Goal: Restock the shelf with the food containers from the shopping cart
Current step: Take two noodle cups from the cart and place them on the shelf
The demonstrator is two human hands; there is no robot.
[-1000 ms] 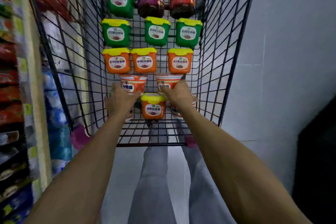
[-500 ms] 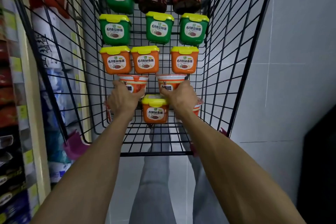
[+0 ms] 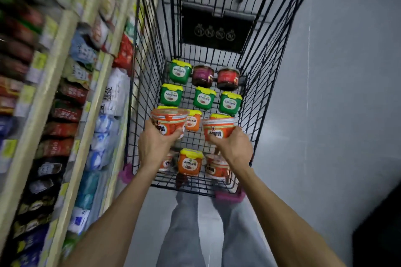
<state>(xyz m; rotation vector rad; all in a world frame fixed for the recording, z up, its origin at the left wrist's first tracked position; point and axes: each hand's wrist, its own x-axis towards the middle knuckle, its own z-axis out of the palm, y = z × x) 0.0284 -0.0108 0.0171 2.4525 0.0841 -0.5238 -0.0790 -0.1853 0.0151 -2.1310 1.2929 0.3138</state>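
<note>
Lifted off the cart [image 3: 147, 93] floor since before, left tub [image 3: 170, 122] sits gripped in left hand [image 3: 155, 147], right tub [image 3: 219, 129] in right hand [image 3: 233, 147]; other containers [image 3: 205, 98] remain, seemingly none shelved yet.

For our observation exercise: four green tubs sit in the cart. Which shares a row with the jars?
The farthest green tub, just left of the purple jar; the other three form the next row nearer.

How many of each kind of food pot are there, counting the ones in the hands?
Green square plastic tubs with yellow lids: 4
Orange square plastic tubs with yellow lids: 4, two mostly hidden
Round red-orange cups with clear lids: 4, two held
Dark glass jars: 2
Total: 14
</note>
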